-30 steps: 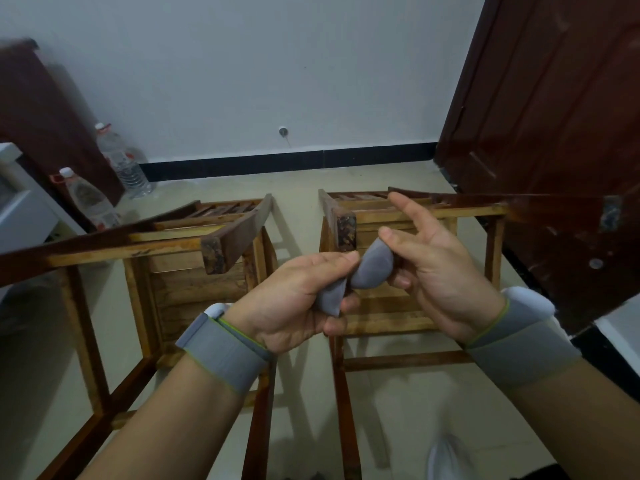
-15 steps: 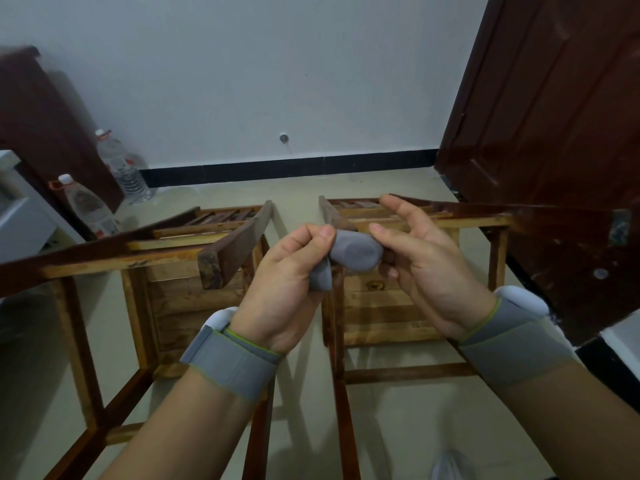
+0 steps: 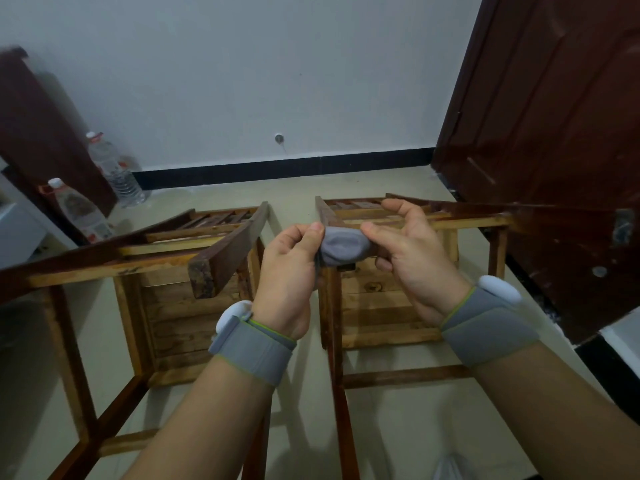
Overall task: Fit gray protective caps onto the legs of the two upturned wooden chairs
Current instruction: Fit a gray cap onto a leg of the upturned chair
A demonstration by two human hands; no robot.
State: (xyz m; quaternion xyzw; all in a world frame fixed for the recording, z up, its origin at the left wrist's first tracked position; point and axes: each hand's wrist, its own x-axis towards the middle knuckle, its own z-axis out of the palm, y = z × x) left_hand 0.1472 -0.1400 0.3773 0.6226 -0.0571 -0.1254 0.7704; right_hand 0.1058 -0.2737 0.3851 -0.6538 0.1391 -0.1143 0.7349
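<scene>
Left hand [image 3: 289, 271] and right hand [image 3: 412, 254] both pinch the soft gray fabric cap [image 3: 343, 245] between them, stretched over the dark wooden chair leg [image 3: 330, 306] tip, probably half-seated. Next: pull it down evenly.

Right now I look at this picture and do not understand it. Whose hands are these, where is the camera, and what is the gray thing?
The camera sits on a person's head and looks down at their own hands. The left hand and right hand together stretch a gray cap over the end of a leg of the right chair. A second upturned chair stands on the floor to the left; its near leg is bare. Gray bands wrap both wrists. Two bottles stand by the wall.
</scene>
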